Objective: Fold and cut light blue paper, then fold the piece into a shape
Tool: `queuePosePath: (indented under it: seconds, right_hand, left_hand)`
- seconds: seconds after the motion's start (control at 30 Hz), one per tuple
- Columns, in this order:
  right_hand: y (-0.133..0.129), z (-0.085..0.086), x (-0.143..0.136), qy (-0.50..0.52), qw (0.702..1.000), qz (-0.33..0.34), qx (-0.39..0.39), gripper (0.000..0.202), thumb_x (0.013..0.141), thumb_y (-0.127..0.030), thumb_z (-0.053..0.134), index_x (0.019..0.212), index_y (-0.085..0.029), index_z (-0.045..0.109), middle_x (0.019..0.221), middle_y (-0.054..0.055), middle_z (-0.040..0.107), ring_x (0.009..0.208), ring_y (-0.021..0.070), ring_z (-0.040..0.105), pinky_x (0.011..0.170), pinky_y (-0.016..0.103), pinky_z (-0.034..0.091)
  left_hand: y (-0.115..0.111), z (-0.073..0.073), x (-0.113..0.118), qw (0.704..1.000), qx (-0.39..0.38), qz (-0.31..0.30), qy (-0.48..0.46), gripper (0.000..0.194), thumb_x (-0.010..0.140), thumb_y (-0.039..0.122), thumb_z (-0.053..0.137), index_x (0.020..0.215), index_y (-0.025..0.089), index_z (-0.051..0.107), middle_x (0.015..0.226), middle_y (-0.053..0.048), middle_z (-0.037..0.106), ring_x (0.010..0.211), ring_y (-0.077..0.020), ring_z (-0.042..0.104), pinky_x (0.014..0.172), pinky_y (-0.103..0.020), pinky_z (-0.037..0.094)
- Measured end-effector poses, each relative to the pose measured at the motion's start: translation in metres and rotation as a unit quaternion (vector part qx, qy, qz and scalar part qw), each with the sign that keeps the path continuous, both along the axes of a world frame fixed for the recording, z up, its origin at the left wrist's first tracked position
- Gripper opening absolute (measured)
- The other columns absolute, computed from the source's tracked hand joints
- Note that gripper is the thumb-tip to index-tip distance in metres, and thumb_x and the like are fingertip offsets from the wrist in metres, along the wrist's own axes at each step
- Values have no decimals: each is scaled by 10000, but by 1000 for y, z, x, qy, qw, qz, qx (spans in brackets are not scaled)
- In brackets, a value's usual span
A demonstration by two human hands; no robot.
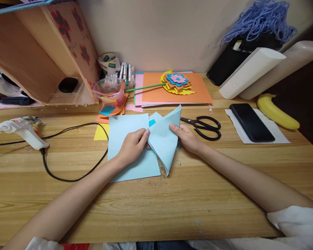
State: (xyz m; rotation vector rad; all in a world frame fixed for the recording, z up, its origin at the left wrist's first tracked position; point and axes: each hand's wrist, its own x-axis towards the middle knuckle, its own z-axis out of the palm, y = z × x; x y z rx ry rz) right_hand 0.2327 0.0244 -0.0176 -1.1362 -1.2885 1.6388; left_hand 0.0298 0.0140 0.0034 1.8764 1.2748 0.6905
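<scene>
My left hand (pixel 135 144) pinches the left side of a folded light blue paper (pixel 163 133), thumb on top. On the paper's right edge my right hand (pixel 185 137) has closed, its thumb lying on the front face. The folded paper is tilted up off the table, one corner pointing up and another down. Under my left hand lies a larger light blue sheet (pixel 127 170), flat on the table. A small brighter blue piece (pixel 152 122) shows just behind the fold. Black-handled scissors (pixel 203 126) rest right beside my right hand.
A white glue gun (pixel 26 130) with a looping black cord stands left. Behind are a plastic cup (pixel 111 92), orange paper (pixel 203 92) and a layered paper flower (pixel 177 81). To the right lie a phone (pixel 251 121) and a banana (pixel 278 111).
</scene>
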Motion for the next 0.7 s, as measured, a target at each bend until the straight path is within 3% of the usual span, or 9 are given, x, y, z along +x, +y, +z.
queuePosePath:
  seconds: [0.7]
  right_hand:
    - [0,3,-1,35,999,-2,-8,355,763,-489,581,687,-142,579,613,1,577,509,89,476,461,197,369]
  left_hand:
    - [0,0,0,1000,-5,-7,9,416,918,403,312,610,180,480,555,38,553,534,-108,490,595,-239,360]
